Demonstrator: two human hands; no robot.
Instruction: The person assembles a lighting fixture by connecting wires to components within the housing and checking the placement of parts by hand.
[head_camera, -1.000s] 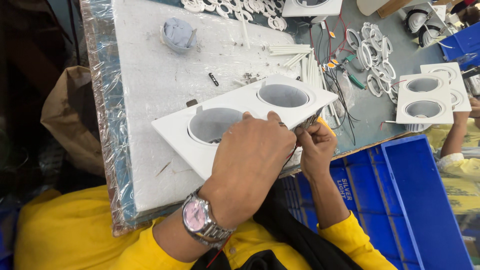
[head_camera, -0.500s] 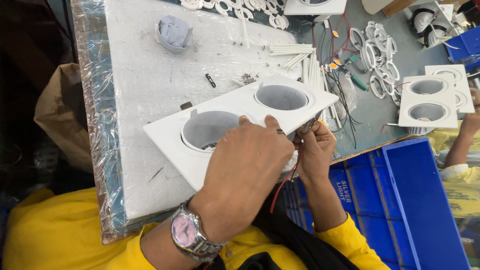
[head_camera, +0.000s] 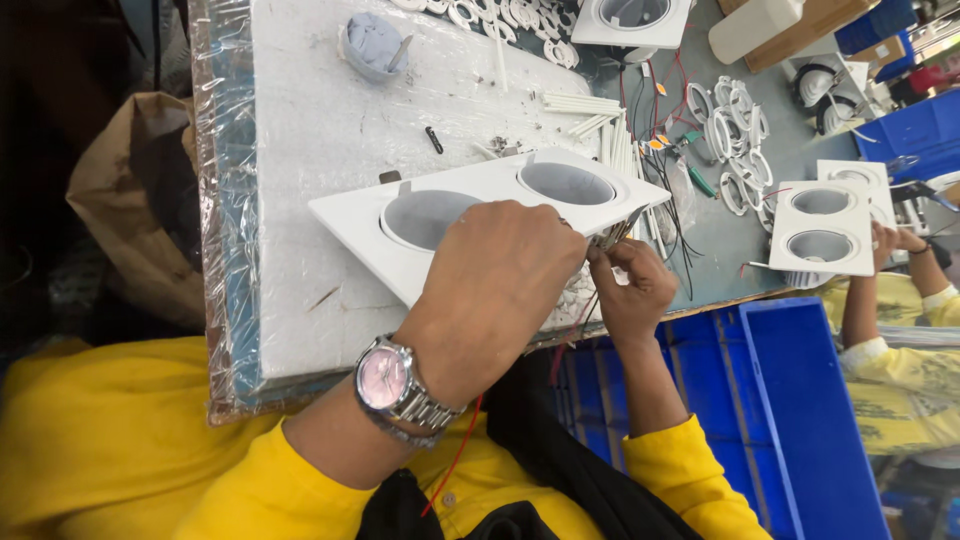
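Paper bag (head_camera: 130, 220) at 9 o'clock, slumped against the bench edge. Bench top is a white foam slab (head_camera: 300, 150) in clear wrap.

Grey tub (head_camera: 372, 45) with a stick in it at 11 o'clock, well clear of the work. Small black clip (head_camera: 434, 139) lies loose on the slab just above the fixture.

Twin-hole white downlight frame (head_camera: 470, 195) sits dead centre, tilted, its near long edge lifted off the slab.

Left hand (head_camera: 500, 285), wristwatch (head_camera: 392, 385) on the wrist, covers the frame's near edge; fingers curled over and grasping it, steadying it.

Right hand (head_camera: 632, 290) at the frame's 4 o'clock corner, fingertips pinched on a small metal spring clip (head_camera: 610, 233) at the underside. Red wire (head_camera: 565, 345) hangs down from that spot.

Judgement: the step looks like seating a clip or wiring at the frame's corner, mid-way. Next move likely needs firm thumb pressure with the left hand holding the frame still; the clip could slip.

White rings (head_camera: 735, 120) and loose wires scattered at 2 o'clock. Blue crate (head_camera: 800, 420) at 4 o'clock.

Far right at 3 o'clock, another person's hand (head_camera: 890, 240) touches a second twin frame (head_camera: 825, 225).
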